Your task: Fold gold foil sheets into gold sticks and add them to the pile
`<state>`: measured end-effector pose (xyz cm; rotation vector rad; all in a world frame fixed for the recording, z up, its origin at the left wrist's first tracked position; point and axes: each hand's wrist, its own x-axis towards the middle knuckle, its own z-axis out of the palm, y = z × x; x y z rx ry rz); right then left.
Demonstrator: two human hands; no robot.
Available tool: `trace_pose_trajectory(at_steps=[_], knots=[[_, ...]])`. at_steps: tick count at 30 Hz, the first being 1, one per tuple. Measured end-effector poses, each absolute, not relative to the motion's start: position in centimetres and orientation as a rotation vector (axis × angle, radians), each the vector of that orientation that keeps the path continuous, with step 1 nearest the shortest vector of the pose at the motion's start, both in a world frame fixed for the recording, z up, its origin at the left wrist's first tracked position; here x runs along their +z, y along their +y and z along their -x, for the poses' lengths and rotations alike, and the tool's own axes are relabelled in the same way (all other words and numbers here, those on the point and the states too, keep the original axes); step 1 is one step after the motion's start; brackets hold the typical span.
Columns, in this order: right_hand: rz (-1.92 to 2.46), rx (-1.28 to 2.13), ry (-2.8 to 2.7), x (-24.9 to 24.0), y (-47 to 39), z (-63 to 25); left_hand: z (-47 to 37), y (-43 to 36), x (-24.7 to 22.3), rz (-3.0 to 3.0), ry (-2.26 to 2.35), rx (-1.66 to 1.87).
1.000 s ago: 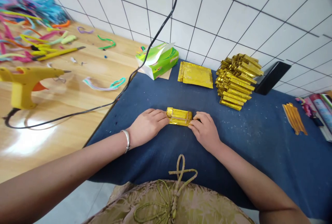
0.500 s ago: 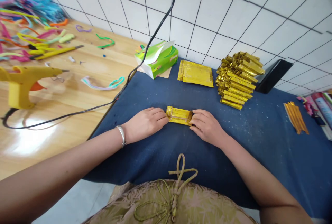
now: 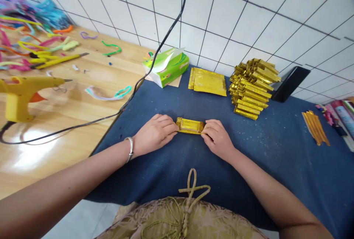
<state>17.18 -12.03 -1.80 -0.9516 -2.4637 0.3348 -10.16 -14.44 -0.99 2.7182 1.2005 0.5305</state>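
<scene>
A partly folded piece of gold foil paper (image 3: 190, 125) lies on the dark blue cloth (image 3: 166, 172) in front of me. My left hand (image 3: 162, 132) pinches its left end, fingers closed. At the right end, my right hand (image 3: 217, 135) grips the paper between thumb and fingers. Beyond it, a flat stack of gold foil sheets (image 3: 208, 81) rests near the wall. To the right of those, a pile of folded gold foil pieces (image 3: 251, 89) is heaped up.
A green tissue box (image 3: 171, 68) stands by the wall, and a black phone (image 3: 291, 84) leans there. A black cable (image 3: 163, 43) hangs across the left side. On the wooden table lie a yellow glue gun (image 3: 24, 93) and colourful pipe cleaners (image 3: 35, 21). Orange-gold strips (image 3: 315, 128) lie far right.
The foil paper's front edge has been folded over further, so it looks narrower. Both hands still hold its ends. The view has shifted slightly.
</scene>
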Motion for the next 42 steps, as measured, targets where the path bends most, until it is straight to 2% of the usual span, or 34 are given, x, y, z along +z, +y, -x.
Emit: trace_pose_trajectory(at_steps=[8,25,34,42], knots=[[1.122,0.438,-2.355,-1.4,-12.2,-16.4,9.7,-14.1,-1.9,-2.538,1.307,0.579],[1.391,0.348,-2.444,-1.0,-11.3,-15.7,7.9,-14.3,-1.1,-2.428,1.598,0.434],[1.42,0.287,-2.337,-1.5,-11.9,-15.8,8.7,-14.1,-1.8,-2.4,1.443,0.575],[1.178,0.075,-2.551,-1.4,-13.1,-15.8,8.7,-14.8,-1.8,-2.749,1.24,0.456]])
